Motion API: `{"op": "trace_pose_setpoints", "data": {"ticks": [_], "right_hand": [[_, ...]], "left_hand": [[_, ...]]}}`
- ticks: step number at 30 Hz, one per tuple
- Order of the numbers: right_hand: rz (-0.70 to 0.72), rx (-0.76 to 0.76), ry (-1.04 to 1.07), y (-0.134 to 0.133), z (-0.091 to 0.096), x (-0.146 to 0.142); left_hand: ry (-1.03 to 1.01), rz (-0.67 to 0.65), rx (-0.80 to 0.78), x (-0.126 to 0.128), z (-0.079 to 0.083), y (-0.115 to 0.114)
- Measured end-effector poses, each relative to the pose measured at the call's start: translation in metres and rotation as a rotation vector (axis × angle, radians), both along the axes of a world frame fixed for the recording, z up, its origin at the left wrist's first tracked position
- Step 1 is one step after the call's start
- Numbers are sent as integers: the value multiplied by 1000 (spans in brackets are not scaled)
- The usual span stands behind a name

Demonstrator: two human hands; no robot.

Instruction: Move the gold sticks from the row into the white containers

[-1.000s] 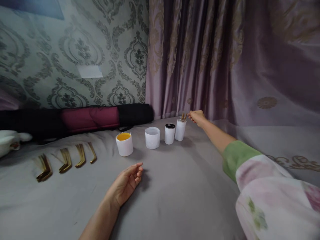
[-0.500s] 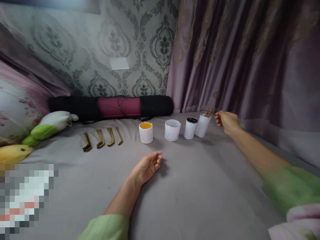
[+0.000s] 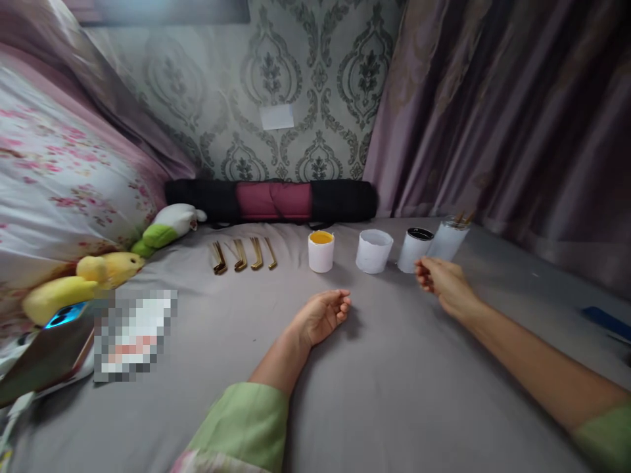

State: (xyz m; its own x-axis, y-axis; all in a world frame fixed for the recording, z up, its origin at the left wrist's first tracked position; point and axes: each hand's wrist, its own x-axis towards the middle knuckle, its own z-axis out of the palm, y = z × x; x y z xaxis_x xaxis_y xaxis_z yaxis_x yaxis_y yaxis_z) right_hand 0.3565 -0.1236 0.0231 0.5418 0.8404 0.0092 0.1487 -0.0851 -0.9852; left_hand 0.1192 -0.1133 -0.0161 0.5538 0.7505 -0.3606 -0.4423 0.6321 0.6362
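Right hand (image 3: 446,284): overlapped the dark-mouthed jar (image 3: 413,252) in view, contact unclear; bunched fingertips, could not tell whether pinching anything.
Left hand (image 3: 324,316): lay low at the gray sheet (image 3: 394,401), fingers loosely half-curled.
Stick-holding jar (image 3: 447,240): stood rightmost, beside the dark-mouthed one, both mouths up, long axes leaning right in view.
Bent brass-colored rods (image 3: 240,264): lay left of the yellow-filled tub (image 3: 321,258), long legs pointing wallward.
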Motion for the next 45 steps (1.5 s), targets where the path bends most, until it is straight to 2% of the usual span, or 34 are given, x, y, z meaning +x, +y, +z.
{"op": "trace_pose_setpoints", "data": {"ticks": [5,10,15,20,25,31,39,45], "right_hand": [[164,-107,101,0,-20,-37],[235,-95,86,9,-28,-58],[264,-53,-20,19,-43,-65],[246,55,-225,23,-61,-63],[239,91,-293,23,-68,-60],[254,112,-305,23,-71,-58],[262,95,-314,21,-66,-59],[259,94,-310,21,-66,-58]], "left_hand": [[-12,3,-6,0,1,0],[-22,-5,-10,0,1,0],[-34,-2,-2,-1,-1,1],[-26,-2,2,-1,0,1],[31,55,15,-2,2,2],[245,174,106,-10,2,16],[502,270,228,-36,5,44],[770,383,336,-53,6,67]]}}
